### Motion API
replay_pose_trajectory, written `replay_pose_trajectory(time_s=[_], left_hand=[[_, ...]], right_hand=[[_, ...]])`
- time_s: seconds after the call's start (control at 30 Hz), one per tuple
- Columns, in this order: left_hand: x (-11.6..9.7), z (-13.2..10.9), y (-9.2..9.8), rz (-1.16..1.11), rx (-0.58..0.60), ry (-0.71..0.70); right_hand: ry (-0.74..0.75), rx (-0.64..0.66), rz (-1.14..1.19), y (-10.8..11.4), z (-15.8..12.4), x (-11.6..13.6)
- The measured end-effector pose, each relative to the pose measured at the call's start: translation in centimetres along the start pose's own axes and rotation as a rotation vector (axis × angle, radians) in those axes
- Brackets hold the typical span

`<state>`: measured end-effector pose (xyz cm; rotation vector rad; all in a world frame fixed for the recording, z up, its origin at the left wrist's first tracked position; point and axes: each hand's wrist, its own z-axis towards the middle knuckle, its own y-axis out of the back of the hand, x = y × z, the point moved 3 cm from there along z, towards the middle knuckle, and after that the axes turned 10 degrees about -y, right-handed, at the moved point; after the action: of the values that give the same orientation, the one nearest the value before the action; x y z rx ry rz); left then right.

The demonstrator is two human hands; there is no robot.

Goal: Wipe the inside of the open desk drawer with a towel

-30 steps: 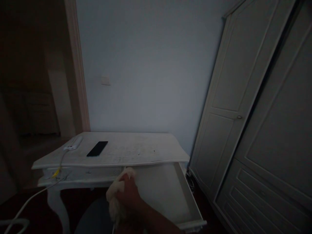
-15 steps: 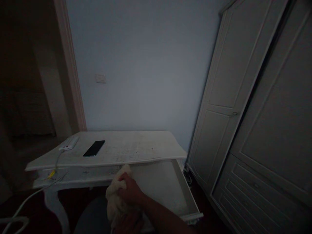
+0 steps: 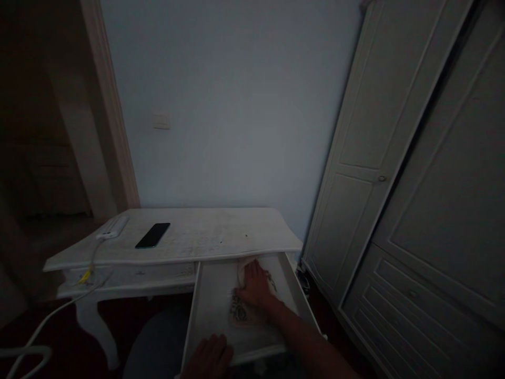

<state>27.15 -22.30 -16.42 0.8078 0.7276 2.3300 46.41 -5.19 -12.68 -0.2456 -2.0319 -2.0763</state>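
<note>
My right hand [image 3: 255, 287] is inside the pulled-out drawer [image 3: 211, 295] of a white desk, pressing a cloth [image 3: 239, 310] against the drawer bottom. The cloth is pale with a dark pattern on its lower part, and part of it bunches around the fingertips. The fingers reach toward the back of the drawer, with the thumb to the left. At the drawer's front left corner, my left hand [image 3: 211, 355] has its fingers curled over the edge. Its thumb is hidden.
On the white desk top [image 3: 205, 226] lie a dark phone [image 3: 153, 235] and a white power strip [image 3: 113, 228], whose cable [image 3: 51, 316] hangs down at the left. A grey rounded seat [image 3: 160, 342] is below the desk. A wardrobe [image 3: 355, 210] stands close on the right.
The cloth, earlier bunched in my hands left of the drawer, is now down inside it under my right hand. My left hand has left the cloth for the drawer's front left corner.
</note>
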Motion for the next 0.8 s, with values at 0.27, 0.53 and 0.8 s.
replay_pose_trajectory(time_s=[0.27, 0.53, 0.8], left_hand=[[0.9, 0.0, 0.2, -0.005, -0.036, -0.079], [0.3, 0.1, -0.1, 0.004, -0.163, 0.037], [3.9, -3.0, 2.1, 0.125, -0.026, -0.022]], right_hand=[[0.389, 0.063, 0.091, -3.1, -0.6, 8.6], [0.646, 0.228, 0.049, -2.0, -0.4, 7.9], [0.597, 0.178, 0.065, -2.8, 0.7, 6.5]])
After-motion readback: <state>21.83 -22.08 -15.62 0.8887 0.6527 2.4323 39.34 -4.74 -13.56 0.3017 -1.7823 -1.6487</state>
